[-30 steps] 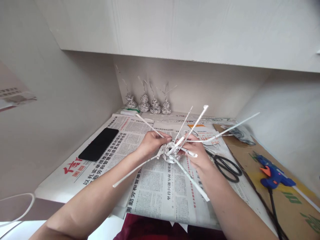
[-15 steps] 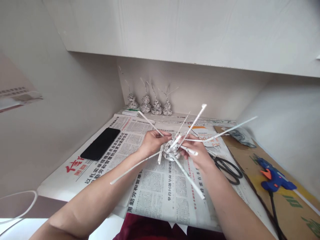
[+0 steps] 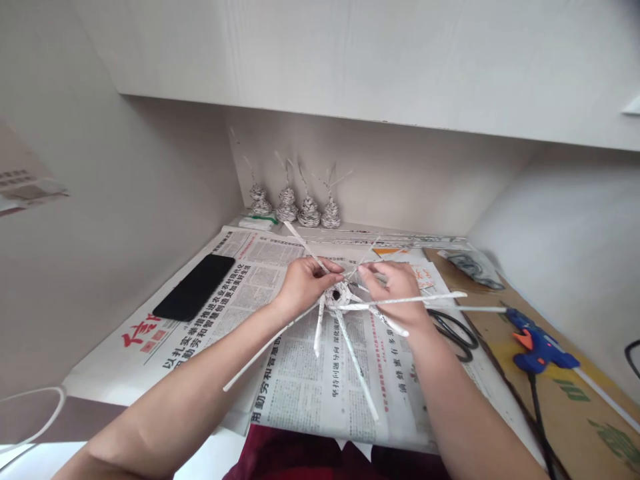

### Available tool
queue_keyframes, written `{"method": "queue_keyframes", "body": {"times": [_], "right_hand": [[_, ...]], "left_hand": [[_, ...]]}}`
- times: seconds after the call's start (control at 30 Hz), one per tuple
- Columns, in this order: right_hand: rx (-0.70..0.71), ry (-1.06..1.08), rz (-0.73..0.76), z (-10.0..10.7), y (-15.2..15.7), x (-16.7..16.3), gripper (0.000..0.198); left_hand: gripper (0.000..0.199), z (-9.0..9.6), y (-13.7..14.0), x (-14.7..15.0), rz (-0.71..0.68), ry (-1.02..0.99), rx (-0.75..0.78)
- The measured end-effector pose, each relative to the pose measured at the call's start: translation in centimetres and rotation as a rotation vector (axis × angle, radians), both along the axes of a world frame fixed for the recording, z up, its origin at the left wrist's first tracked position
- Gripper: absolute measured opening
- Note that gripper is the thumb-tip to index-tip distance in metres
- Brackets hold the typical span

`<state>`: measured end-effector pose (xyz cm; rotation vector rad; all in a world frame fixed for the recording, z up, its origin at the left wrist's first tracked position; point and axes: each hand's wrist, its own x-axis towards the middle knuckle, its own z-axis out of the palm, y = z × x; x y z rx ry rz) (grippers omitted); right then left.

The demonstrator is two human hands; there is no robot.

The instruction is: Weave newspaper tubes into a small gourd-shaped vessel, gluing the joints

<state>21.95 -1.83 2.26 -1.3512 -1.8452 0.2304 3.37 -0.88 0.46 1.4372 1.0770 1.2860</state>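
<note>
Between my hands is a small woven piece of rolled newspaper (image 3: 338, 295), with a dark hole at its middle and several paper strips sticking out all round. My left hand (image 3: 309, 283) is closed on its left edge, thumb on top. My right hand (image 3: 393, 283) pinches a thin paper strip (image 3: 352, 272) at the upper right of the weave, thumb and forefinger together. One long strip (image 3: 410, 301) passes across my right wrist. Another strip (image 3: 357, 367) points down toward my lap. The far side of the woven piece is hidden by my fingers.
Newspaper sheets (image 3: 305, 387) cover the table. A black phone (image 3: 195, 288) lies left. Several finished woven gourd shapes (image 3: 309, 212) stand along the back wall. At right are black-handled scissors (image 3: 457, 333) and a blue glue gun (image 3: 540, 347) on cardboard (image 3: 565, 427). Paper rods (image 3: 390, 239) lie behind.
The woven piece has tipped so its central hole shows. My right hand has moved up to the strip at the upper right, and the upright strips now lean outward.
</note>
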Motion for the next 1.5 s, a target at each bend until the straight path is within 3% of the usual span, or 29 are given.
{"method": "queue_keyframes", "body": {"times": [0.13,0.27,0.37,0.6,0.9,1.07,1.2,1.33,1.5], "right_hand": [[-0.298,0.3,0.151,-0.6,0.3,-0.3,0.028],[-0.445,0.487,0.208,-0.7,0.4,-0.4,0.028],[-0.384,0.501,0.215,-0.9,0.4,-0.7,0.025],[0.015,0.226,0.195,-1.3,-0.2,-1.5,0.009],[0.171,0.204,0.287,-1.2,-0.1,-1.8,0.006],[0.079,0.215,0.348,-0.7,-0.4,-1.5,0.006],[-0.194,0.065,0.318,0.2,-0.7,-0.4,0.039],[-0.255,-0.034,0.277,0.8,-0.8,0.0,0.011],[-0.288,0.012,0.218,0.5,-0.6,0.1,0.01]], "left_hand": [[0.021,0.0,-0.1,0.0,-0.03,0.027,0.012],[0.022,0.0,-0.1,0.0,-0.055,0.06,0.023],[0.025,0.1,-0.1,-0.1,-0.072,0.108,0.015],[0.026,0.5,-0.2,-0.4,-0.145,0.114,-0.029],[0.018,0.5,-0.6,0.1,-0.163,0.108,-0.027],[0.01,0.6,-1.0,0.3,-0.14,0.094,-0.003],[0.011,0.5,-0.8,0.2,-0.124,0.063,0.03],[0.017,0.6,-0.6,0.1,-0.099,0.083,0.034],[0.02,1.3,-0.8,0.0,-0.115,0.138,0.03]]}}
